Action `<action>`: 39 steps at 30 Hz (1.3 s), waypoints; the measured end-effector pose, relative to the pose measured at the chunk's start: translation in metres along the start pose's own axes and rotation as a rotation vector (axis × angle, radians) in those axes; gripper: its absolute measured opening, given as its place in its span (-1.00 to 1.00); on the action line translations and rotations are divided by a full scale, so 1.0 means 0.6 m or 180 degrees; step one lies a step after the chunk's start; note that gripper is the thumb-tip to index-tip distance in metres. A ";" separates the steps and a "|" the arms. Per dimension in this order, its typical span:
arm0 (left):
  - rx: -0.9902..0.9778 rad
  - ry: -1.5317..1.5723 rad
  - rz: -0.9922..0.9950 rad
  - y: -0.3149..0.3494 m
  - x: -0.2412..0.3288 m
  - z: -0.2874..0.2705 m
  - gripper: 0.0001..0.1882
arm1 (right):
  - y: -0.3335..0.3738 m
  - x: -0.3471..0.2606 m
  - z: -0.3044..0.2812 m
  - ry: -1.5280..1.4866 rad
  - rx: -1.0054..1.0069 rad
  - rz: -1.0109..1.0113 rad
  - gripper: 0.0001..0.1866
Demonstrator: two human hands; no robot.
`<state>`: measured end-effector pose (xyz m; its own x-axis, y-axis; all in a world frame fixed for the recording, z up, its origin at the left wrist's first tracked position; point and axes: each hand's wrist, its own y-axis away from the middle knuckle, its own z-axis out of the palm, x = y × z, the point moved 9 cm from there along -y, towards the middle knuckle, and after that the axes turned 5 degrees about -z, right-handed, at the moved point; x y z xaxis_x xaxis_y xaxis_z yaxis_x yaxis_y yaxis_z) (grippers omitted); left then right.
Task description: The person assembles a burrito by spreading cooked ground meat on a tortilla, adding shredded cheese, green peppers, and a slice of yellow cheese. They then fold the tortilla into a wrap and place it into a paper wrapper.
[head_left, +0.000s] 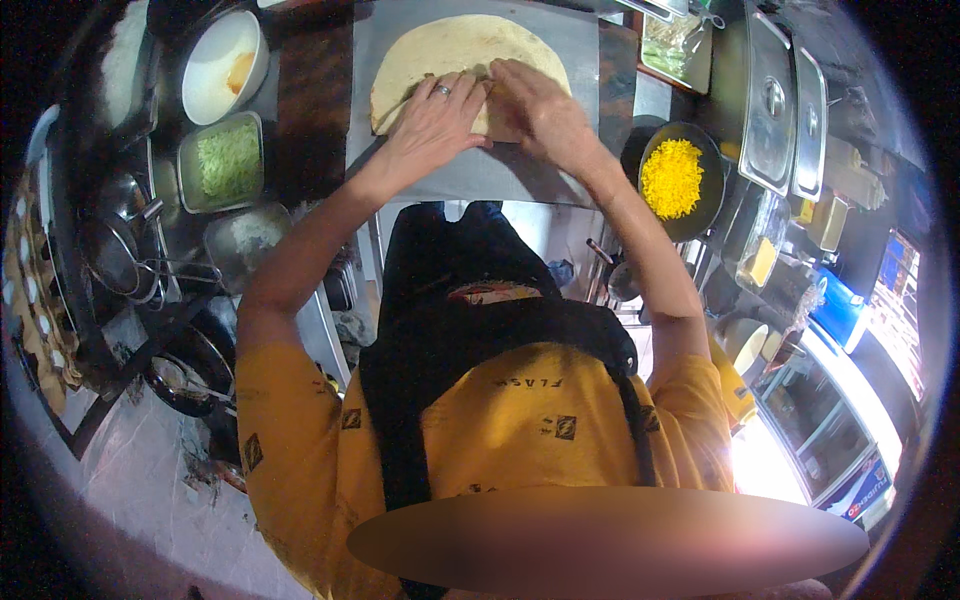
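A large round flatbread (470,45) lies on a grey board (610,60) in front of me. My left hand (437,118), with a ring on one finger, bends over the flatbread's near edge, its fingers pressed close together. Right beside it, my right hand (545,115) curls over the same edge with its fingertips pressing down. The two hands almost touch at the middle. Small dark bits show by the fingertips, but what lies under the hands is hidden.
On the left stand a white bowl (225,65) with an orange smear and a metal tray of shredded greens (228,160). To the right are a dark pan with yellow crumbled food (672,178), lidded steel containers (772,100) and a tray of green leaves (682,60).
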<state>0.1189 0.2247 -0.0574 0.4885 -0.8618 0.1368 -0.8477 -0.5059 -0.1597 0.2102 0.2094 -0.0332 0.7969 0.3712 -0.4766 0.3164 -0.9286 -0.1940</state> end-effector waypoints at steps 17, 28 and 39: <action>-0.0243 0.1710 -0.1009 0.011 -0.069 0.030 -0.48 | -0.004 -0.059 0.051 0.0367 -0.0017 -0.0674 -0.25; 0.0773 0.2294 -0.2736 0.110 -0.222 0.013 -0.62 | -0.006 -0.049 0.066 0.0685 -0.0034 -0.0565 -0.34; -0.0404 0.2279 -0.3248 0.117 -0.189 0.006 -0.22 | -0.007 -0.055 0.068 0.0716 -0.0147 -0.0595 -0.33</action>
<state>0.0047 0.2869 -0.0878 0.7451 0.1545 0.6489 -0.1827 -0.8883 0.4213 0.1616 0.2011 -0.0519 0.8150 0.5305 -0.2333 0.4875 -0.8452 -0.2189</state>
